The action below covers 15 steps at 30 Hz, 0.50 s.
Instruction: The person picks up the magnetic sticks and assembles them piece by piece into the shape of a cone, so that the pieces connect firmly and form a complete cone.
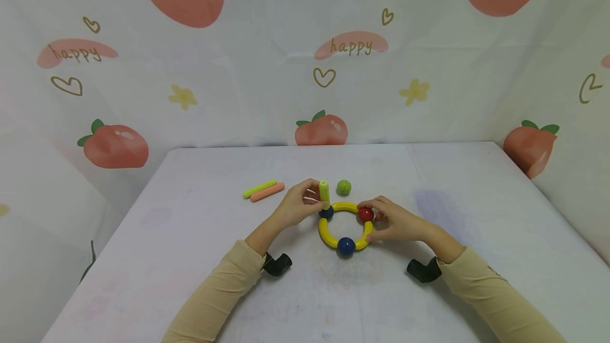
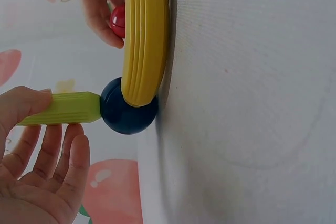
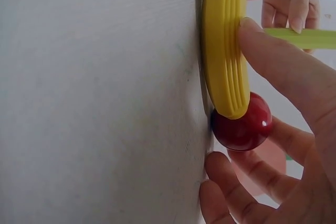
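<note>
A ring of curved yellow rods [image 1: 328,234] joined by balls lies on the table. Its balls are a dark blue one at the left [image 1: 326,213], another blue one at the front [image 1: 346,246] and a red one [image 1: 366,214] at the right. My left hand [image 1: 296,205] pinches a lime-green ridged stick [image 2: 76,107] between thumb and fingers; it stands upright on the left blue ball, its lower end against it. My right hand [image 1: 399,220] holds the ring's right side, thumb on a yellow rod [image 3: 226,51], fingers around the red ball [image 3: 244,123].
Behind the ring sits a green ball [image 1: 344,187]. To the left lie a yellow-green stick [image 1: 259,189] and an orange stick [image 1: 268,192], side by side. Black wrist mounts [image 1: 278,265] hang under both forearms. A printed cloth backdrop rises behind the table [image 1: 190,258].
</note>
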Tool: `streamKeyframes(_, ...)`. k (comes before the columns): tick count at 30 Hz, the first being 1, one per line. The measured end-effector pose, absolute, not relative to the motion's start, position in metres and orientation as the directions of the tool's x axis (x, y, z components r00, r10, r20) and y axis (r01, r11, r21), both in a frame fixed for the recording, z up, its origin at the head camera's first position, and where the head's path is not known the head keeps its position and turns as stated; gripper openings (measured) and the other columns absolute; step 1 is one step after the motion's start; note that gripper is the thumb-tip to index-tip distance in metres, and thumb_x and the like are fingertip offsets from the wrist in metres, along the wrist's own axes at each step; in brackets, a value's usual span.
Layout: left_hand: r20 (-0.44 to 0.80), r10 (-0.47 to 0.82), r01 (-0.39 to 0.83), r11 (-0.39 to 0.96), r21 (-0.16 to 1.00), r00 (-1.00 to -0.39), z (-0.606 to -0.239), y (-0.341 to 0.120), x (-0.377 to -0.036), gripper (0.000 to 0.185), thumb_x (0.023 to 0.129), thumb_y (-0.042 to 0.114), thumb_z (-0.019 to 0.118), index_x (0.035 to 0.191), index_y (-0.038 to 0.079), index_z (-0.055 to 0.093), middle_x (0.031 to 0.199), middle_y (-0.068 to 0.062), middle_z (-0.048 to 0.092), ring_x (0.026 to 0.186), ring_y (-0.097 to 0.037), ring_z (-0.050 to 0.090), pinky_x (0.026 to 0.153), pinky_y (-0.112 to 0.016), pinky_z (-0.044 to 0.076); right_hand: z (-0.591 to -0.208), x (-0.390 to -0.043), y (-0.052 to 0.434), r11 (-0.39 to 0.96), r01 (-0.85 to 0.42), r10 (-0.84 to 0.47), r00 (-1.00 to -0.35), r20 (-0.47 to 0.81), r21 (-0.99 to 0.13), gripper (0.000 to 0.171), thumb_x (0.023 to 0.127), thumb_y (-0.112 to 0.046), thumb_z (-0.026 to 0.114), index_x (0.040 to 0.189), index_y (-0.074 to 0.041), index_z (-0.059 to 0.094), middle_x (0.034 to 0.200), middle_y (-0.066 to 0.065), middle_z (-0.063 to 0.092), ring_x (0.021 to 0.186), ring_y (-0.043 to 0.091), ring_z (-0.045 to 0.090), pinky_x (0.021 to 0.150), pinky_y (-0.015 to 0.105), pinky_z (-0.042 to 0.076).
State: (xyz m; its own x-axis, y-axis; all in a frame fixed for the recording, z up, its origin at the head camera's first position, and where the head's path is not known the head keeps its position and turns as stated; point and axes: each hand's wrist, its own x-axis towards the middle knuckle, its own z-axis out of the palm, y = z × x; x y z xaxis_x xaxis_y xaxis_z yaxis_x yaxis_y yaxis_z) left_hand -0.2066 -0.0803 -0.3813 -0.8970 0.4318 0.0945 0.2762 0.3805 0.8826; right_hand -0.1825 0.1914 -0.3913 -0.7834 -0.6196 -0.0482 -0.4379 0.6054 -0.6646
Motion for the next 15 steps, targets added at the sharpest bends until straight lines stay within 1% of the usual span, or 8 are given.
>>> streamKeyframes(8,0.093,0.399,0.263,0.398,0.879,-0.912,-0.381,-0.09,-0.208,0.035,0.084,0.007,0.067,0.117,0.004,0.055,0.109,-0.017,0.06,0.102,-0.027,0.062,0.088,-0.033,0.053,-0.393,-0.183,0.194,0.61,-0.44,-0.614,-0.788,-0.043,-0.659,0.069,0.076,-0.033,0.076,0.132,-0.007,0.046,0.114,0.012,0.049,0.093,0.016,0.049,0.083,0.027,0.048)
streamKeyframes(15,0.095,0.36,0.242,0.389,0.889,-0.928,-0.378,-0.109,-0.208,0.036,0.084,0.007,0.067,0.117,-0.001,0.055,0.11,-0.021,0.059,0.102,-0.028,0.061,0.09,-0.035,0.052,-0.395,-0.182,0.194,0.625,-0.424,-0.593,-0.804,-0.045,-0.655,0.07,0.074,-0.035,0.078,0.131,-0.009,0.047,0.114,0.009,0.049,0.092,0.015,0.048,0.081,0.025,0.046)
